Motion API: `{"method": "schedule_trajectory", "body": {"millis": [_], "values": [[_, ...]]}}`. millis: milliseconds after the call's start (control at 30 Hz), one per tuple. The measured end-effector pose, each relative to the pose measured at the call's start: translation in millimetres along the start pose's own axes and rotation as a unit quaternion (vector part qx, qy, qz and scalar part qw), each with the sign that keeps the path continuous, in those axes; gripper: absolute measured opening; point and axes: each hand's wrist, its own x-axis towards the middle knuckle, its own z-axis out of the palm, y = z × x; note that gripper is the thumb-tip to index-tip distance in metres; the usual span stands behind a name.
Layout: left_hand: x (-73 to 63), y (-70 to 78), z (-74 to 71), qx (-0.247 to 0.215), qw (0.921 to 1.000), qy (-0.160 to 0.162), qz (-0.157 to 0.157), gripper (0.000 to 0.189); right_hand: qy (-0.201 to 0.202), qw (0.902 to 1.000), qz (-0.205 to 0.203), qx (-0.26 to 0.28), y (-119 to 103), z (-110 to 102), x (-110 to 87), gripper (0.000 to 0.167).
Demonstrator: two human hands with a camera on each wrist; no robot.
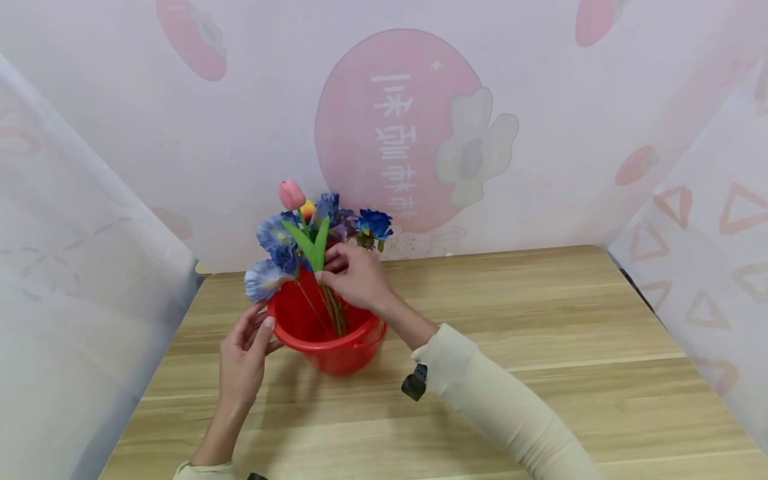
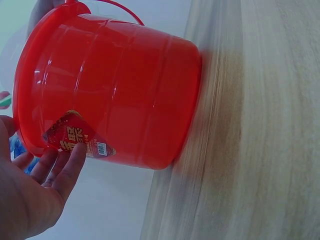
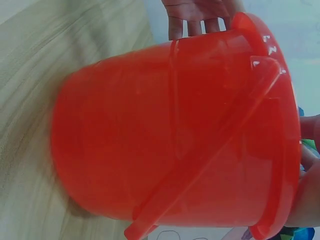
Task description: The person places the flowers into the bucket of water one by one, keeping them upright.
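A red plastic bucket (image 1: 342, 358) stands upright on the wooden table, with artificial flowers leaning in it. My left hand (image 1: 243, 363) holds its left side, thumb at the rim and fingers spread along the outer wall near a printed label (image 2: 75, 135). Above the bucket's mouth, my right hand (image 1: 360, 277) pinches a pink tulip (image 1: 291, 195) around its green leaves and stem. Blue irises (image 1: 268, 279) hang over the left rim. A dark blue rose (image 1: 375, 224) rises behind the right hand, and a yellow-orange bloom (image 1: 308, 209) shows partly behind the tulip.
The wooden table (image 1: 528, 340) reaches out to the right of the bucket. Behind it hangs a pale printed backdrop (image 1: 258, 120), with more printed sheets at both sides. The bucket's red handle (image 3: 205, 155) hangs down along its outer wall.
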Motion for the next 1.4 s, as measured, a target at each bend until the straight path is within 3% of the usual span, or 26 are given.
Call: {"method": "schedule_trajectory", "body": {"millis": [333, 633, 967, 1400], "values": [[-1.3, -1.9, 0.8, 0.0, 1.0, 0.005, 0.0, 0.044, -0.025, 0.9986, 0.023, -0.041, 2, 1, -0.1, 0.022], [-0.9, -3.5, 2.8, -0.005, 1.0, 0.008, 0.001, 0.044, -0.016, 0.9986, 0.037, -0.035, -2, -16, -11.8, 0.028], [-0.4, -2.6, 3.2, -0.01, 0.9999, 0.006, 0.001, 0.044, -0.001, 0.9995, 0.033, 0.001, 8, -53, -38.4, 0.034], [0.9, -2.3, 1.3, -0.017, 0.9998, 0.006, 0.0, 0.045, 0.047, 0.9968, 0.049, 0.043, 31, -103, -80.1, 0.037]]}}
